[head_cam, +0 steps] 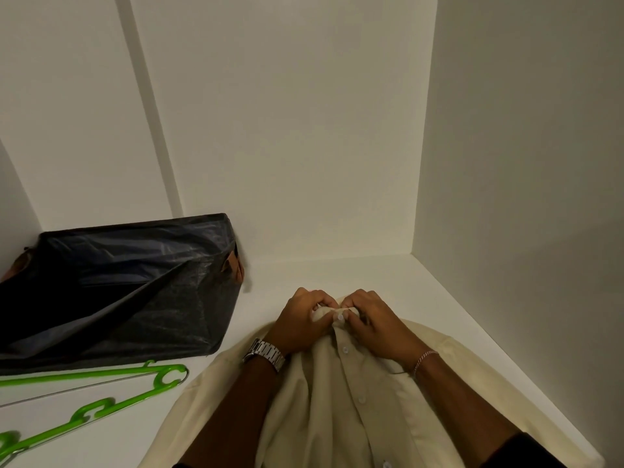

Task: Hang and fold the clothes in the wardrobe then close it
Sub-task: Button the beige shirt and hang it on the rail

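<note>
- White shelf (337, 275) runs across the frame, smooth and matte.
- White back panel (287, 130) rises behind it, with a vertical divider strip (148, 106) at left.
- White side panel (523, 146) at right meets the back in a straight corner.
- Dim, warm light; soft shadows along the corner and right side.

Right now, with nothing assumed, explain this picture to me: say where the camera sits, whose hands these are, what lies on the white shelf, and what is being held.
There is one picture, taken by a camera worn on a person's head, looking down into a white wardrobe. No machine is present, only bare hands. The left hand, with a metal watch, and the right hand, with a thin bracelet, both pinch the top of a cream shirt near its collar button. The shirt lies on the shelf. To the left lie a dark bag and green hangers.
</note>
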